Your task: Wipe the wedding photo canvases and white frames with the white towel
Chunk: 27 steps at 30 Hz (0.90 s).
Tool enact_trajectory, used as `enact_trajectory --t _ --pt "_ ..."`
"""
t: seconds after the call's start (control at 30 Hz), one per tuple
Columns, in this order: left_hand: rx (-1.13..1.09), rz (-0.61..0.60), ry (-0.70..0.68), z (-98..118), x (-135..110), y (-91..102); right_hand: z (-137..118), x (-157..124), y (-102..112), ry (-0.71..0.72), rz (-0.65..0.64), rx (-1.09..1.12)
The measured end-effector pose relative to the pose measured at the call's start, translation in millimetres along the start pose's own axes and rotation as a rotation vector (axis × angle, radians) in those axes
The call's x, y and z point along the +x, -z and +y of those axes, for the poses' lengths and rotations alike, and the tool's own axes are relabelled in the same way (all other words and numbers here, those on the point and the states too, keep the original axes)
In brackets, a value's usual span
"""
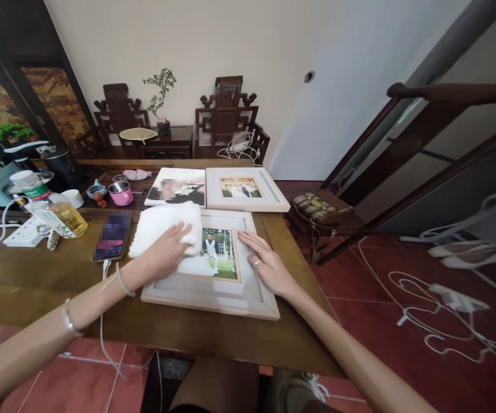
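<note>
My left hand (pixel 168 252) lies on top of a folded white cloth (pixel 166 221), fingers apart and pressing down on it. The cloth covers the upper left of a pale picture frame (pixel 213 298), which lies flat near the table's right end. Inside that frame is a photo (pixel 222 252) of a person on grass, its left part under the cloth and hand. My right hand (pixel 269 267) rests flat along the frame's right border, fingers stretched out, a ring on one finger.
Behind lie a second framed photo (pixel 248 192) and an unframed print (pixel 174 188). To the left are a charging phone (pixel 112 235), a bottle of yellow liquid (pixel 61 212), a power strip (pixel 26 229) and a pink mug (pixel 121 194). A wooden chair (pixel 338 212) stands right, with cables on the floor.
</note>
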<state>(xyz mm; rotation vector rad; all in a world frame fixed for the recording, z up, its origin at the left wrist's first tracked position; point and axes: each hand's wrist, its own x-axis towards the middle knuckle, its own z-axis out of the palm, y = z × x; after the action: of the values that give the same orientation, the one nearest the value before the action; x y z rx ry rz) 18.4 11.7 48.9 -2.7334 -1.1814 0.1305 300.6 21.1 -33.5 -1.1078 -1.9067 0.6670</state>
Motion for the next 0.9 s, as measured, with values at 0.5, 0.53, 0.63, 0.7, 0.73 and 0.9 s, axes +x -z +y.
enact_trajectory --t 0.5,0.53,0.63,0.7,0.73,0.9 --pt "-0.081 -0.013 -0.013 46.6 -4.9 -1.3 0.0 -0.5 1.4 0.018 -0.015 -0.027" --pt "-0.061 0.012 0.012 32.8 6.9 -5.5 0.2 -0.6 1.5 0.018 -0.014 -0.024" --pt "-0.027 0.063 0.014 -2.5 37.6 -11.1 0.6 -0.8 1.6 0.016 -0.011 -0.019" --pt "-0.016 0.075 0.002 -15.4 50.8 -11.1 0.5 -0.7 1.6 0.014 -0.009 -0.016" --pt "-0.016 0.069 0.001 -18.0 54.5 -10.4 0.5 -0.5 1.6 0.012 -0.008 -0.015" --pt "-0.002 -0.037 -0.026 1.6 38.2 -2.1 1.2 0.0 0.5 0.012 0.004 -0.003"
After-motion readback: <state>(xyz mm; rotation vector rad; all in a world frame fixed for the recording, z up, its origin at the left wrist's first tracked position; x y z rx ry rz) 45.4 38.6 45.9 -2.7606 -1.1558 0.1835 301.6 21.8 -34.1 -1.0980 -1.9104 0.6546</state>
